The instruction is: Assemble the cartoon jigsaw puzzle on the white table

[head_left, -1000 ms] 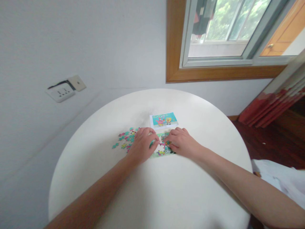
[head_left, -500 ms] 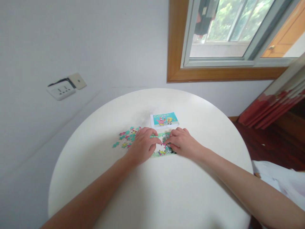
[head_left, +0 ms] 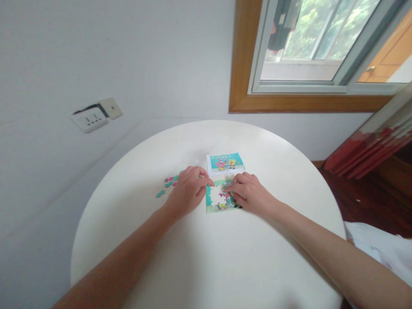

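Observation:
A partly filled jigsaw puzzle [head_left: 210,209] with a cartoon picture lies flat on the white table, a white gap showing in its middle. My right hand [head_left: 249,191] rests over the puzzle's right side. Its fingers are curled, with the fingertips at a small pink puzzle piece [head_left: 222,194] by the gap. My left hand [head_left: 189,189] hovers at the puzzle's upper left edge, thumb and forefinger stretched toward it, and no piece shows in it. Loose puzzle pieces [head_left: 169,180] lie left of this hand, which partly covers them.
Behind the puzzle lies a white-edged box or card [head_left: 227,163] with a cartoon picture. The round white table [head_left: 199,266] stands against a wall with a socket [head_left: 90,119]. A wood-framed window [head_left: 302,101] and a red curtain [head_left: 357,150] are at the right.
My left hand has drawn back left from the puzzle's gap, uncovering more of its left side. My right hand stays by the pink piece. The view has shifted slightly.

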Tool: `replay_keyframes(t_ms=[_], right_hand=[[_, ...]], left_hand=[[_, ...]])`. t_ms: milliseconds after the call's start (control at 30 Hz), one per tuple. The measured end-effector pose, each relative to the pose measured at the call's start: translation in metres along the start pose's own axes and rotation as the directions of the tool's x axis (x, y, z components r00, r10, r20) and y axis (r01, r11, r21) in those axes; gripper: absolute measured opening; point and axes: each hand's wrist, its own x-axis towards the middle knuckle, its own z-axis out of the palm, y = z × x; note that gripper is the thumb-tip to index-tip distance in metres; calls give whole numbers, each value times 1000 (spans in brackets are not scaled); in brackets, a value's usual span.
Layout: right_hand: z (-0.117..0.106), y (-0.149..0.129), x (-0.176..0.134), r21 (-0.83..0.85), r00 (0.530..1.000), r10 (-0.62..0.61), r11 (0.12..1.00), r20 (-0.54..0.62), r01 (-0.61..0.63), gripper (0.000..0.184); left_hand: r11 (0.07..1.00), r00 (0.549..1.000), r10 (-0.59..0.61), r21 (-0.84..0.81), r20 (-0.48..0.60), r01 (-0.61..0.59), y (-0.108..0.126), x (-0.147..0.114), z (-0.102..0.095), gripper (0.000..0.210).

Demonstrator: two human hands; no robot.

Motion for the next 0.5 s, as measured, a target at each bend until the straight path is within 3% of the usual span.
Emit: replay_keyframes(t_ms=[233,500], right_hand=[[5,3,-2,18,999,-24,1000,-28,25,37],[6,9,-2,12,999,-29,999,-25,30,36]], left_hand=[[992,985,-95,67,-141,105,-40,-2,-28,30],[962,967,-237,118,-90,247,-76,-10,-32,32]])
